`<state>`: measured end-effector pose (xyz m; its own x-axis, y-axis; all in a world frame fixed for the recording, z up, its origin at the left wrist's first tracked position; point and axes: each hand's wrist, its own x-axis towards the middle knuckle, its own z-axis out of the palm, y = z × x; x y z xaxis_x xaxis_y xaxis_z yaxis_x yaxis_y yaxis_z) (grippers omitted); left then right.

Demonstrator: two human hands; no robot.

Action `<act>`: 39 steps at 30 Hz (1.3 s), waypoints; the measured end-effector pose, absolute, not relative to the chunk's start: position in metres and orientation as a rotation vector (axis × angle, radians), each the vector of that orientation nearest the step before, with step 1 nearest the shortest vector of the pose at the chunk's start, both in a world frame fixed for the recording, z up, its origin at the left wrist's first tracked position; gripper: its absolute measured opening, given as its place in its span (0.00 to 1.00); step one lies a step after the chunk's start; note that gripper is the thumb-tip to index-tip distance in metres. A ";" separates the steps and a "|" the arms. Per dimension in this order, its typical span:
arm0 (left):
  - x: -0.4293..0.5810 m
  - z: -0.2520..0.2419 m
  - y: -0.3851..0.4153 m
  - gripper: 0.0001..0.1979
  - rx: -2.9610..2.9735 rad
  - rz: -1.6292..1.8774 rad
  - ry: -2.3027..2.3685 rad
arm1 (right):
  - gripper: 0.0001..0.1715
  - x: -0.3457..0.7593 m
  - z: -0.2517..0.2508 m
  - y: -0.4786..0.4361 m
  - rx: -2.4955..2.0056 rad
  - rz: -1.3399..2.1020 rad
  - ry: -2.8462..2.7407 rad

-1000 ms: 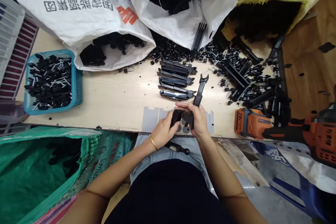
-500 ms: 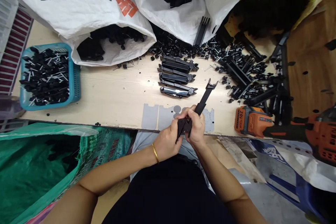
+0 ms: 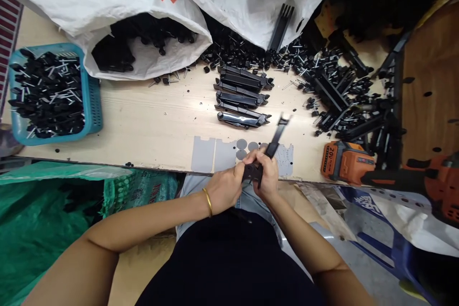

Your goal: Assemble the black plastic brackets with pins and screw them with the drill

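Both hands meet at the table's front edge, closed around a black plastic part point(image 3: 274, 147) with a long arm and a forked tip. My left hand point(image 3: 229, 184) wears a gold bangle at the wrist and grips the part's lower end. My right hand point(image 3: 268, 175) wraps round its middle, and the forked end points up and to the right, blurred. Just beyond lies a stack of similar black parts point(image 3: 244, 98), side by side. Grey flat pieces point(image 3: 202, 155) lie on the table beside and beneath the hands.
A blue basket point(image 3: 93, 105) of black-headed metal pins stands at the left. White sacks point(image 3: 150, 52) with black parts line the back. Loose pins and black parts point(image 3: 332, 93) are heaped at right, near an orange power tool point(image 3: 344, 162). A green sack point(image 3: 32, 229) is below left.
My head view has shifted, so the table contents sit a little higher. The hands still grip the black part, whose forked arm has swung slightly and now blurs.
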<state>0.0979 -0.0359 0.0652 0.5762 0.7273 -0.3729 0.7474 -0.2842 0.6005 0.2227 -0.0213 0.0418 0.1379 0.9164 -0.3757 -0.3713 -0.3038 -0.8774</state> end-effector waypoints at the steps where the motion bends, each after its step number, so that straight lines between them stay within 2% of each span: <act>1: 0.100 0.064 -0.038 0.21 2.033 0.022 1.213 | 0.14 0.220 0.043 -0.023 -1.289 1.356 -0.609; 5: 0.108 0.064 -0.046 0.22 2.022 0.166 1.307 | 0.14 0.211 0.050 -0.024 -1.288 1.231 -0.668; 12: 0.102 0.071 -0.015 0.18 2.042 -0.125 1.180 | 0.14 0.217 0.034 -0.019 -1.224 1.240 -0.556; 15: 0.095 0.059 0.019 0.16 2.202 -0.241 1.182 | 0.15 0.248 0.026 -0.019 -1.448 1.468 -0.739; 17: 0.091 0.046 0.038 0.13 2.353 -0.283 1.225 | 0.18 0.275 0.026 -0.020 -1.580 1.699 -1.004; 18: 0.089 0.039 0.043 0.13 2.412 -0.282 1.249 | 0.18 0.287 0.028 -0.019 -1.634 1.710 -1.174; 19: 0.087 0.033 0.046 0.13 2.453 -0.260 1.271 | 0.17 0.296 0.029 -0.018 -1.681 1.610 -1.359; 22: 0.082 0.017 0.043 0.16 2.491 -0.065 1.290 | 0.13 0.304 0.028 -0.008 -1.688 0.953 -1.890; 25: 0.080 0.006 0.036 0.20 2.457 0.116 1.211 | 0.25 0.290 0.011 0.005 -1.523 0.614 -2.226; 27: 0.080 0.001 0.035 0.20 2.432 0.133 1.193 | 0.28 0.281 -0.003 0.012 -1.471 0.568 -2.330; 30: 0.079 -0.004 0.037 0.18 2.433 0.124 1.218 | 0.25 0.280 -0.018 0.018 -1.459 0.568 -2.369; 35: 0.080 -0.004 0.039 0.20 2.474 0.096 1.187 | 0.26 0.297 -0.018 0.029 -1.288 0.660 -2.469; 39: 0.080 -0.005 0.039 0.20 2.506 0.127 1.193 | 0.25 0.299 -0.018 0.028 -1.333 0.640 -2.458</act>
<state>0.0804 0.0387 -0.0052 0.6393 0.7655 -0.0728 0.7331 -0.5782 0.3581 0.2992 0.0282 -0.0183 -0.5387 0.8420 0.0277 0.7217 0.4782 -0.5005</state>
